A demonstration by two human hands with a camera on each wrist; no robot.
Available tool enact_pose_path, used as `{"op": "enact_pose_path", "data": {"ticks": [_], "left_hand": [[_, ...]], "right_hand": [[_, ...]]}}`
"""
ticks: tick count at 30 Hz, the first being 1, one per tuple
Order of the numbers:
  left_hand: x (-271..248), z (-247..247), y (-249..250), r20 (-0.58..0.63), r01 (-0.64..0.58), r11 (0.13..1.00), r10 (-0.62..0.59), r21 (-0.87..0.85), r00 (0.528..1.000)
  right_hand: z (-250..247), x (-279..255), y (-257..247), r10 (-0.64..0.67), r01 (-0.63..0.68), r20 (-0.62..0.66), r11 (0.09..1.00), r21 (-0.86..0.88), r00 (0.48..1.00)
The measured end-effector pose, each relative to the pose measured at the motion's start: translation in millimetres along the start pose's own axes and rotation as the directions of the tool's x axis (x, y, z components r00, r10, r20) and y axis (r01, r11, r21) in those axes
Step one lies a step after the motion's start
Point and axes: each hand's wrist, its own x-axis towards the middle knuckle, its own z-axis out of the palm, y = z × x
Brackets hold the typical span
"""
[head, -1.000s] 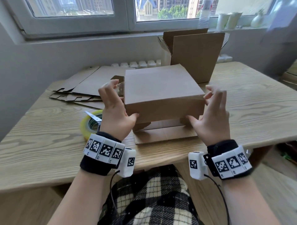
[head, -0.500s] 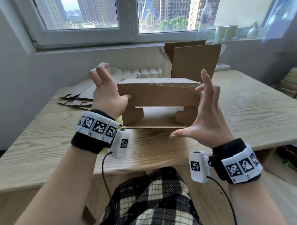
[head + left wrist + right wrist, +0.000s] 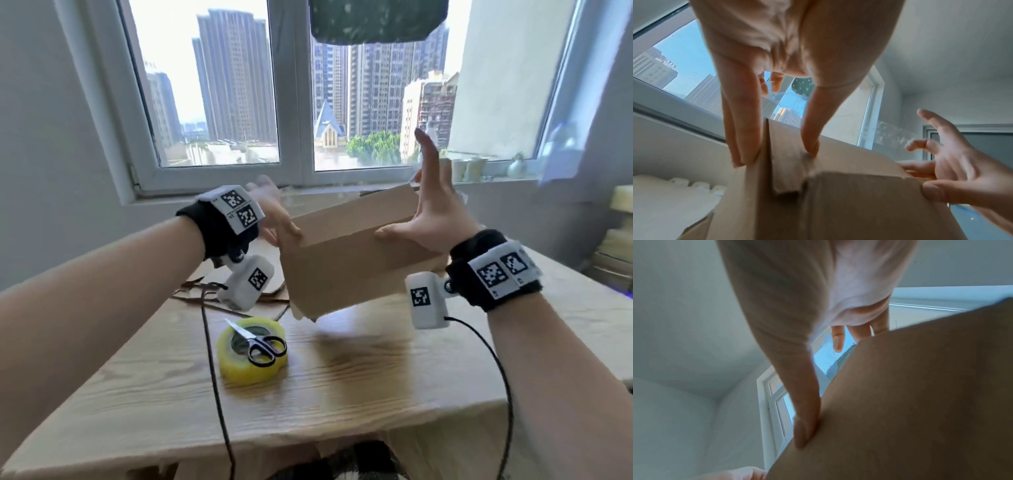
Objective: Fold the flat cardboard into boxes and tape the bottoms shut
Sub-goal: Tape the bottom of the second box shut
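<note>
You hold the box lifted clear of the surface, left hand and right hand pressing its ends with straight fingers. Keep pressure even while turning it.

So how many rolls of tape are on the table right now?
1. A yellow tape roll lies on the table near its front left, with scissors resting on it. The raised cardboard box may hide more behind it.
</note>
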Motion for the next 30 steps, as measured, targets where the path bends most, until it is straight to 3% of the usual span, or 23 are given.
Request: {"op": "enact_pose_path", "data": {"ticks": [6, 12, 16, 19, 22, 27, 30], "left_hand": [[26.8, 18.4, -14.5, 0.123, 0.078, 0.997, -0.074, -0.026, 0.990], [63.8, 43.6, -38.7, 0.134, 0.044, 0.996, -0.055, 0.084, 0.989], [79.8, 53.7, -53.7, 0.158, 0.039, 0.999, -0.034, -0.022, 0.987], [86.0, 63.8, -67.2, 0.109, 0.009, 1.000, -0.009, 0.002, 0.994], [91.5, 73.5, -73.7, 0.112, 0.039, 0.988, -0.023, -0.148, 0.993], [102.6, 64.5, -58.6, 0.130, 0.063, 0.973, -0.034, -0.223, 0.991], [107.6, 45.3, -39.0, 0.224, 0.085, 0.983, -0.047, -0.163, 0.974]], "right_hand": [[24.7, 25.0, 22.7, 0.115, -0.079, 0.193, 0.980, -0.183, 0.974], [54.2, 29.2, 61.4, 0.167, -0.124, 0.185, 0.967, -0.224, 0.968], [73.3, 23.2, 82.7, 0.155, -0.128, 0.146, 0.975, -0.184, 0.977], [86.1, 19.8, 89.7, 0.161, -0.143, 0.115, 0.978, -0.151, 0.980], [93.9, 21.7, 91.9, 0.166, -0.151, 0.081, 0.975, -0.161, 0.983], [85.4, 36.6, 76.7, 0.169, -0.146, 0.052, 0.943, -0.298, 0.984], [69.3, 50.0, 59.6, 0.205, -0.159, 0.068, 0.896, -0.413, 0.976]]}}
